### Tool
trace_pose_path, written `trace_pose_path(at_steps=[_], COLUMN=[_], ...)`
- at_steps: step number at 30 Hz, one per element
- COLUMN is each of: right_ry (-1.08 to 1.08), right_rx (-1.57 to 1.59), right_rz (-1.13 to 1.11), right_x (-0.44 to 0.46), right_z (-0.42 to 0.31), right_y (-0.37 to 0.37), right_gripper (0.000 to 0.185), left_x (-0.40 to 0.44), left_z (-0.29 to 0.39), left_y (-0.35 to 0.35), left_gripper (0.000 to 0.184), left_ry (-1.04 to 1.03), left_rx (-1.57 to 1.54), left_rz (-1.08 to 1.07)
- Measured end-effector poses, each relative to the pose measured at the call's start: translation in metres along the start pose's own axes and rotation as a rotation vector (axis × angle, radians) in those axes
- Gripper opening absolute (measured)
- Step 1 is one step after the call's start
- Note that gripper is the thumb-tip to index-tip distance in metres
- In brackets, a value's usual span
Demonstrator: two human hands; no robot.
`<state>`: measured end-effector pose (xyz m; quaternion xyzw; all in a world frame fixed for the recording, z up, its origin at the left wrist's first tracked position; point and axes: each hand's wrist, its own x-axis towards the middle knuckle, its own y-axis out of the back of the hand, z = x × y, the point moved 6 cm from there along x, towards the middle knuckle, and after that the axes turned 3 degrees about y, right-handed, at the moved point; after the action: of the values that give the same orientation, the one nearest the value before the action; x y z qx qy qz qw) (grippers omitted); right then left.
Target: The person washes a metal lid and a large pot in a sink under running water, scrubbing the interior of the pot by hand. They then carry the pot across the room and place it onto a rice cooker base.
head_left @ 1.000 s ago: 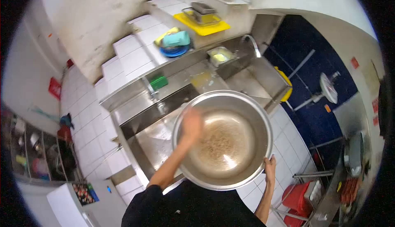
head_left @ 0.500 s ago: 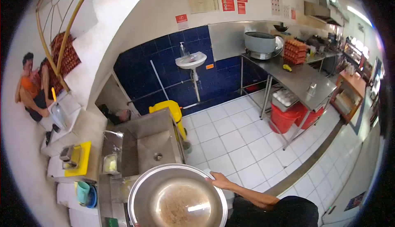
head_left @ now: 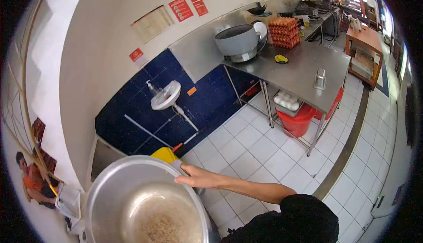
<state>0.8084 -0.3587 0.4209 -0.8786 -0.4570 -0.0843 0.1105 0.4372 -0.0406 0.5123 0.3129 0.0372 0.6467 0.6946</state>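
Note:
A large round aluminium pot (head_left: 105,185) fills the lower left, tilted so that I look into it. Its inner bottom carries brownish stains. My right hand (head_left: 199,177) is closed on the pot's right side at the rim, thumb over the edge and fingers hidden behind it. My left hand is out of view. Just past the rim, near my right hand, shows part of a yellow bucket-like thing (head_left: 165,155).
A steel table (head_left: 308,73) at the right bears a big grey pot (head_left: 238,40), stacked egg trays (head_left: 284,32) and a yellow item (head_left: 281,59). Beneath it stands a red bucket (head_left: 294,123). A washbasin (head_left: 166,96) hangs on blue tiles. A person (head_left: 33,179) sits at far left.
The pot has come up and leftward in view, with my right hand still on it. My view has turned right and tilted; the steel sink is now hidden behind the pot.

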Motion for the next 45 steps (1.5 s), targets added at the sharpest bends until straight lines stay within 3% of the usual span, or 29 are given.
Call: trace_pose_path(at_steps=[2,9,11,13,16,20,21,24,28,30,32,33,36,38,41,43,45], right_ry=[0.140,0.142,0.188,0.224,0.102,0.135,0.168,0.257,0.253,0.276,0.225,0.212,0.295,0.272,0.283,0.302,0.271], right_rx=[0.002,-0.179,-0.059,-0.102,-0.264,-0.255,-0.265,-0.301,-0.386,-0.441,-0.400,-0.406,-0.420,-0.460,-0.631,-0.749,-0.662], right_rz=[0.047,0.238,0.345,0.417,0.535,0.693,0.731,0.794,0.903,0.978,1.149,1.045,1.135,1.164,1.339,1.449,1.456], right_x=[0.016,0.072,0.079,0.108,0.119,0.130,0.133,0.146,0.158,0.178,0.188,0.199,0.228,0.246,0.243,0.252,0.256], right_z=[-0.037,-0.078,-0.091,-0.077,-0.095,-0.129,-0.134,-0.148,-0.181,-0.203,-0.216,-0.221,-0.238,-0.248,-0.254,-0.260,-0.258], right_y=[0.050,0.244,0.293,0.355,0.436,0.530,0.556,0.639,0.717,0.770,0.815,0.842,0.904,0.950,0.987,1.006,1.032], right_gripper=[0.046,0.036,0.043,0.030,0.032,0.034,0.032,0.027,0.028,0.031,0.031,0.032,0.029,0.027,0.030,0.029,0.031], left_x=[0.003,0.034,0.057,0.073,0.091,0.098,0.104,0.091,0.066,0.085,0.091,0.091,0.094,0.082,0.085,0.068,0.060], left_z=[0.055,0.186,0.212,0.234,0.287,0.384,0.399,0.481,0.579,0.616,0.657,0.678,0.758,0.804,0.874,0.918,0.954], left_y=[-0.040,-0.230,-0.286,-0.353,-0.469,-0.616,-0.662,-0.748,-0.847,-0.904,-0.969,-1.002,-1.086,-1.123,-1.205,-1.255,-1.291], left_gripper=[0.060,0.060,0.060,0.060,0.060,0.060,0.062,0.057,0.045,0.043,0.044,0.044,0.041,0.040,0.038,0.036,0.035], left_ry=[-0.022,-0.053,-0.059,-0.027,0.014,0.054,0.167,0.013,0.070,-0.106,-0.191,-0.204,-0.336,-0.229,-0.419,-0.391,-0.362], left_rx=[-0.083,-0.332,-0.375,-0.476,-0.590,-0.732,-0.749,-0.886,-0.826,-0.672,-0.675,-0.707,-0.785,-0.831,-0.905,-0.971,-1.031], left_rz=[-0.007,-0.118,-0.162,-0.205,-0.348,-0.544,-0.660,-0.789,-0.932,-0.780,-0.926,-1.007,-1.133,-1.164,-1.281,-1.448,-1.574])
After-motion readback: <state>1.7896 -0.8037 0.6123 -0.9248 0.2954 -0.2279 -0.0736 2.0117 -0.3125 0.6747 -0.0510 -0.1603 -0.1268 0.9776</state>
